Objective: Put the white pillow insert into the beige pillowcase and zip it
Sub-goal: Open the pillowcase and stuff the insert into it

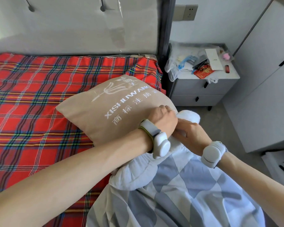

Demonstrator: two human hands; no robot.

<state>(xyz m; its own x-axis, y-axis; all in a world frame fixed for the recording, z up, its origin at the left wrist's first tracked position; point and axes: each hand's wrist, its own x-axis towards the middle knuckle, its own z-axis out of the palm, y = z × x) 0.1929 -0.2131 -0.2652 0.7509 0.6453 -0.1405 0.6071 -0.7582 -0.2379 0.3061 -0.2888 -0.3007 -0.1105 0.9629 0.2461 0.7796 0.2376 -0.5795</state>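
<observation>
Pillowcase: beige pillowcase [115, 108], printed white, plump, on the plaid bed [31, 99]
Insert: white pillow insert [189, 116] bulging from its right edge
Hands: left hand [162, 118] fisted on the case; right hand [189, 133], fingers hidden
Room: cluttered nightstand [202, 86] beside

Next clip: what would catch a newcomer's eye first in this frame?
The red plaid bedspread fills the left half. At centre, a beige pillowcase with white lettering lies on it, and the left hand and right hand meet at its near right edge, where a bit of white pillow insert pokes out.
</observation>
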